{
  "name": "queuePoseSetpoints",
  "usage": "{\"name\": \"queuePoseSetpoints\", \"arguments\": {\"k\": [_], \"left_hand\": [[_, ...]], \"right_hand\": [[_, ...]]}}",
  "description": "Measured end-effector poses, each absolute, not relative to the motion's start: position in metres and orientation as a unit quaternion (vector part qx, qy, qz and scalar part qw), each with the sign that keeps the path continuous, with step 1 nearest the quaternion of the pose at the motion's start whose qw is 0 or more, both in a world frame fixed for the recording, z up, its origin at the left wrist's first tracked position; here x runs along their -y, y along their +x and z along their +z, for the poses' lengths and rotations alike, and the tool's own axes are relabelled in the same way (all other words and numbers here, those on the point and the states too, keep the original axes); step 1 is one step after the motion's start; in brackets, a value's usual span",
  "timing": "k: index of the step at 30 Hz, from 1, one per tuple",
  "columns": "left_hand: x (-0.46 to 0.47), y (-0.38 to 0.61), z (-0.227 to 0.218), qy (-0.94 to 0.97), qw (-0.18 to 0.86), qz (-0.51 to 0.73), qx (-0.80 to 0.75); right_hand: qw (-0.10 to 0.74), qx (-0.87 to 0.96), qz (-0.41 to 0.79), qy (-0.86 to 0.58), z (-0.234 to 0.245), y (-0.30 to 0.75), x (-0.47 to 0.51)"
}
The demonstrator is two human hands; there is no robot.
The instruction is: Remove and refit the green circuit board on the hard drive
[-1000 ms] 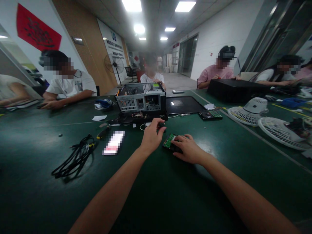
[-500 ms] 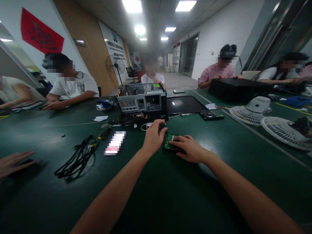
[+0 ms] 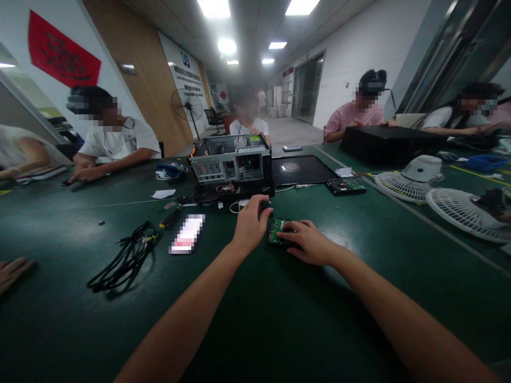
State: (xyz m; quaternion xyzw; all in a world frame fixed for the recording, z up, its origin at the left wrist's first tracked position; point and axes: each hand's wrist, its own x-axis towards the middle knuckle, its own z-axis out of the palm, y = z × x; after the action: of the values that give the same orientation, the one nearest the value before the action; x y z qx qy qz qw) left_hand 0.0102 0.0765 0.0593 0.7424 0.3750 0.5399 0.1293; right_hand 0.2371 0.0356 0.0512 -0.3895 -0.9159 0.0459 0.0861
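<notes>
A hard drive (image 3: 276, 232) with its green circuit board up lies on the green table (image 3: 255, 319) in front of me. My right hand (image 3: 309, 242) rests on its right side, fingers pressed down on it. My left hand (image 3: 249, 225) is closed round a small dark tool handle (image 3: 265, 205) held upright just left of the drive. Behind them stands an open computer case (image 3: 231, 162).
A black cable bundle (image 3: 123, 258), a screwdriver (image 3: 170, 217) and a blurred-out flat object (image 3: 187, 233) lie to the left. A second drive (image 3: 345, 185), a black side panel (image 3: 299, 170) and white fan grilles (image 3: 463, 213) are at the right. Several people sit around; another person's hand (image 3: 11, 271) is at the far left.
My hands have barely moved on the drive. The other person's hand at the far left came into view and has now drawn back toward the edge.
</notes>
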Motion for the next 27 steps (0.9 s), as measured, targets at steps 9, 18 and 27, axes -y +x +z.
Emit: {"name": "queuePoseSetpoints", "arguments": {"k": [9,18,27], "left_hand": [[-0.078,0.009,0.057,0.749,0.125,0.528,-0.382],[-0.08,0.013,0.055,0.728,0.3,0.526,-0.323],[-0.074,0.02,0.051,0.759,0.243,0.515,-0.316]], "right_hand": [[0.098,0.914,0.056,-0.389,0.049,0.239,-0.036],[0.092,0.897,0.029,-0.432,0.046,0.231,-0.03],[0.096,0.904,0.041,-0.415,0.041,0.243,-0.041]]}}
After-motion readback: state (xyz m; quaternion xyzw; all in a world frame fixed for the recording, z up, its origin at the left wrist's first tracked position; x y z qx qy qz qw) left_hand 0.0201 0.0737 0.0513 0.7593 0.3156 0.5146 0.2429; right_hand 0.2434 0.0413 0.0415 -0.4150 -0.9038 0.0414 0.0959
